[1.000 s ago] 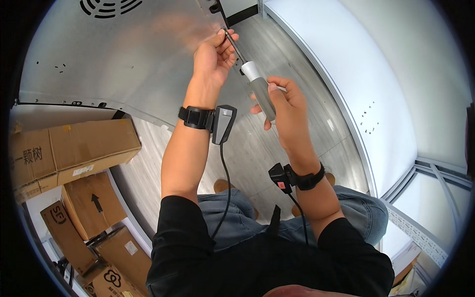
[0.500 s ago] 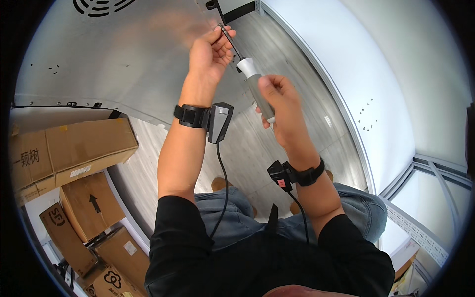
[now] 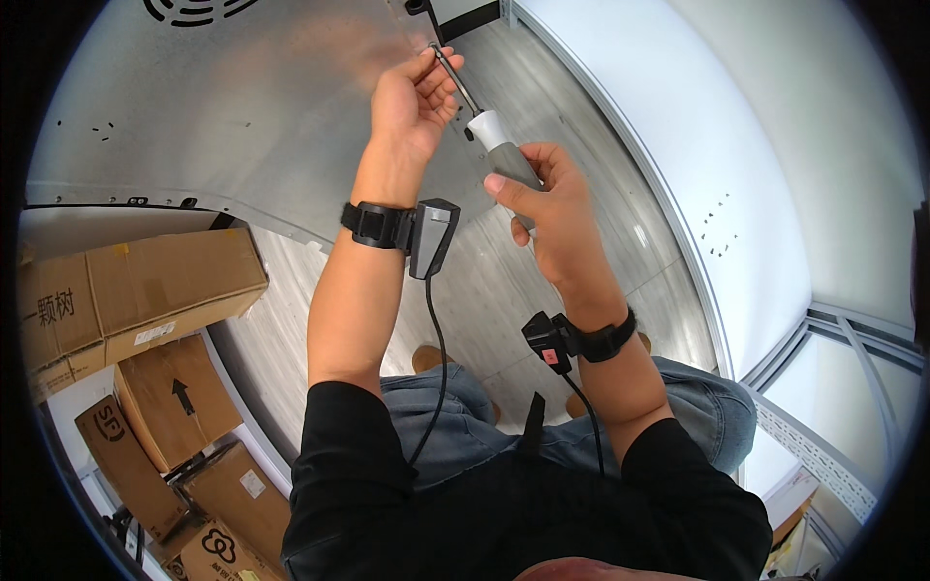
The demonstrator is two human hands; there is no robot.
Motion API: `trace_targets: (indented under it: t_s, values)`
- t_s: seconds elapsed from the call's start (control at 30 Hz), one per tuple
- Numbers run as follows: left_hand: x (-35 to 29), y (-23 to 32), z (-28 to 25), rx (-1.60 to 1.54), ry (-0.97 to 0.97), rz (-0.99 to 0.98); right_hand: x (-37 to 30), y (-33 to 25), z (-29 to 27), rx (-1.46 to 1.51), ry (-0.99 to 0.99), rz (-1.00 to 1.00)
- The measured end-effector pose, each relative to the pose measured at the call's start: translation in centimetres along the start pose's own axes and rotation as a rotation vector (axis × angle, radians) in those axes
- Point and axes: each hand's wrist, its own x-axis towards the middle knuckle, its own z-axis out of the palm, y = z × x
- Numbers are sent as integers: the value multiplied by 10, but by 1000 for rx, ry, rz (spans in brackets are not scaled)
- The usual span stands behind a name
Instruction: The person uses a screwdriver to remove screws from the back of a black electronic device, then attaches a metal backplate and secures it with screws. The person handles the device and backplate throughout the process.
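Note:
A screwdriver (image 3: 487,129) with a grey handle, white collar and thin dark shaft slants up to the left, its tip at the edge of a large metal panel (image 3: 262,126). The handle is wrapped by the fingers of my right hand (image 3: 557,203), the thumb lying across it. At the far end of the shaft, my left hand (image 3: 412,107) is closed, thumb and forefinger around the tip, the other fingers curled. Whether a screw sits at the tip is too small to tell. Black straps with small devices (image 3: 434,239) circle both wrists.
Cardboard boxes (image 3: 174,281) are stacked at the left below the panel. A white curved-looking panel (image 3: 678,145) with a metal edge rises on the right, beside a metal frame (image 3: 823,455). Cables run from both wrist devices. Grey wood-look floor (image 3: 542,87) shows between.
My right hand has shifted its grip, the thumb now further left across the handle and the fingers turned. The left hand stays by the tip.

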Motion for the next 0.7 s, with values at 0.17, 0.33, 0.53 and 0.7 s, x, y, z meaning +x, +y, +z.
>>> trace_targets:
  t_s: [0.17, 0.33, 0.53, 0.7]
  values:
    - [-4, 1, 4, -20, 19, -4, 3, -6, -2, 294, -26, 150]
    - [-2, 0, 1, -20, 9, 7, 6, -11, -5, 328, -113, 207]
    - [-1, 1, 3, -29, 28, -7, 6, -4, 1, 169, -106, 121]
    - [-1, 0, 3, -26, 36, 2, 5, -3, 6, 122, 25, 140]
